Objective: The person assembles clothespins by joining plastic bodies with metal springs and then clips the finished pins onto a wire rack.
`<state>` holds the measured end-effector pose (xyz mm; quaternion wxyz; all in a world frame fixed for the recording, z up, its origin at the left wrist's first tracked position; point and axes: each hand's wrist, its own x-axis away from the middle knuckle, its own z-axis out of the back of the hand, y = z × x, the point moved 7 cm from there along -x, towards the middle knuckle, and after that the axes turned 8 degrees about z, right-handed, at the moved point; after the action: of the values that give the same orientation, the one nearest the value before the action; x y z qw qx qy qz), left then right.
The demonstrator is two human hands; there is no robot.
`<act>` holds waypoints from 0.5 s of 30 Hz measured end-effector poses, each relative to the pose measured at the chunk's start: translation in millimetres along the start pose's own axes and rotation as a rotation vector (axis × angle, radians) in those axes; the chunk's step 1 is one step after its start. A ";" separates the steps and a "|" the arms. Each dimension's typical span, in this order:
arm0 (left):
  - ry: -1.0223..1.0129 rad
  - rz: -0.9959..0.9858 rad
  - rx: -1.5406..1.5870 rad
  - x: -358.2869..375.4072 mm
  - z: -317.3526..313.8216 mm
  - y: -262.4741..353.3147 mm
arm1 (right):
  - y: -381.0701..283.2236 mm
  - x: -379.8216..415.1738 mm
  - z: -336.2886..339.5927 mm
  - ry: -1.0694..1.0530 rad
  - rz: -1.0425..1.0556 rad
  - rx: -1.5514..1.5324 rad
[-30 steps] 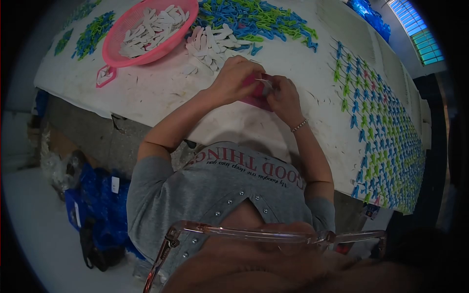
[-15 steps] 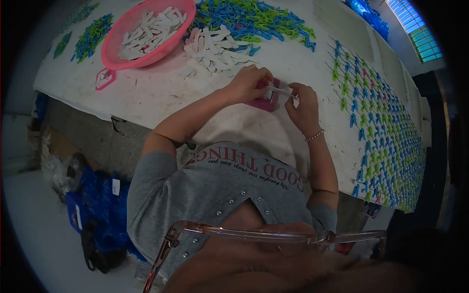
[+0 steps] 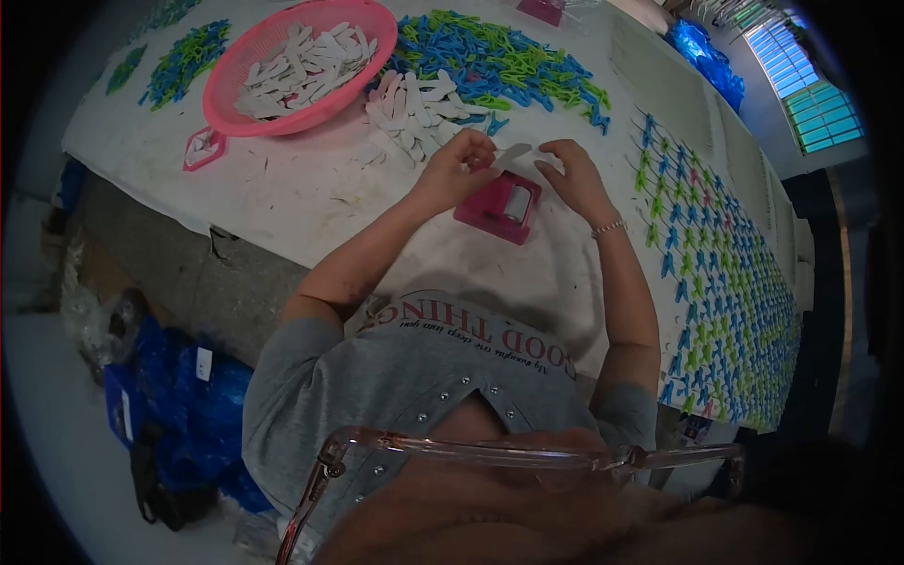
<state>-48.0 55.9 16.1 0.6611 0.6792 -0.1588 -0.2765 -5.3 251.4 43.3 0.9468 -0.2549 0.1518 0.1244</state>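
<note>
My left hand pinches a thin, flat white strip between thumb and fingers, held tilted above the table. On the other side of the strip is my right hand, its thumb and forefinger apart, close to the strip's far end; I see nothing gripped in it. Just below both hands a pink box-like holder with a whitish insert rests on the table. Beyond my left hand lies a loose heap of white strips with rounded ends.
A pink basket full of white strips stands at the back left, a small pink-framed piece beside it. Blue and green clothes pegs are heaped at the back. Rows of pegs cover the right side. Blue bags lie lower left.
Both hands have moved away from my body, off the pink holder, which now shows more fully. The strip has tilted, and my right hand's fingers have come off its end.
</note>
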 end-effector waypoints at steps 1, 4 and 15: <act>0.006 -0.003 0.028 0.9 3.1 -5.8 | 10.1 -12.2 -18.5 -0.060 0.030 0.063; 0.016 0.006 0.054 5.4 13.7 -14.8 | 21.2 -46.3 -53.0 -0.093 0.080 0.192; -0.018 0.118 0.194 4.5 22.0 -16.9 | 43.0 -45.9 -56.0 -0.040 0.009 0.177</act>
<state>-59.8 36.8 -0.7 0.6061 0.7268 -0.2306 -0.2264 -73.6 251.1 -5.9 0.9680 -0.1669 0.1443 0.1196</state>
